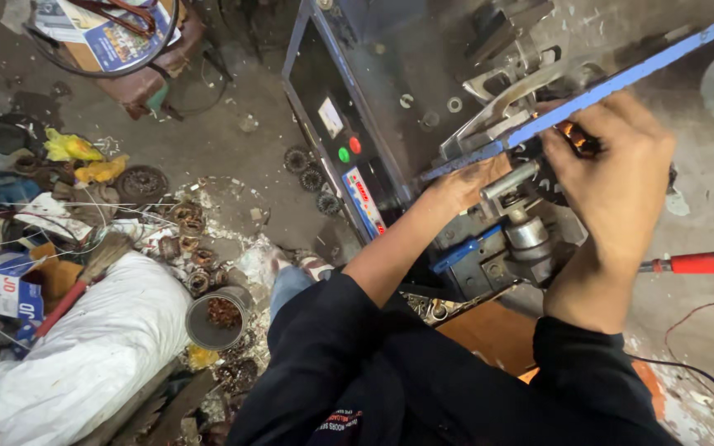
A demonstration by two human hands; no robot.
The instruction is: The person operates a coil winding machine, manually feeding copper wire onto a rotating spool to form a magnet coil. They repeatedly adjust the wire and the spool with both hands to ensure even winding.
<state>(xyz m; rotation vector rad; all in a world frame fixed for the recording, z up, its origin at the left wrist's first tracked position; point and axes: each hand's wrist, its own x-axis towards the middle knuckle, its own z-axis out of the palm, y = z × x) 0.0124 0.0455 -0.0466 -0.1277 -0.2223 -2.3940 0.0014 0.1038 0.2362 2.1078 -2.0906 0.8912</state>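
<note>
A dark metal machine (390, 74) with a red and a green button stands in front of me. My left hand (464, 183) reaches under a long blue flat bar (597, 91) and rests by a short steel cylinder (510, 179) on the machine. My right hand (613, 177) is over the machine's fixture, fingers curled on a round part with copper-coloured winding (576, 136), mostly hidden by the hand. Below sits a shiny metal spindle (529, 235).
A red-handled tool (704, 263) lies at the right. A white sack (84, 355), a tin of scrap (216, 318), rusty round parts (192, 239), a brush (84, 277), boxes and wires litter the dirty floor at left. Red and black wires (704, 347) run at lower right.
</note>
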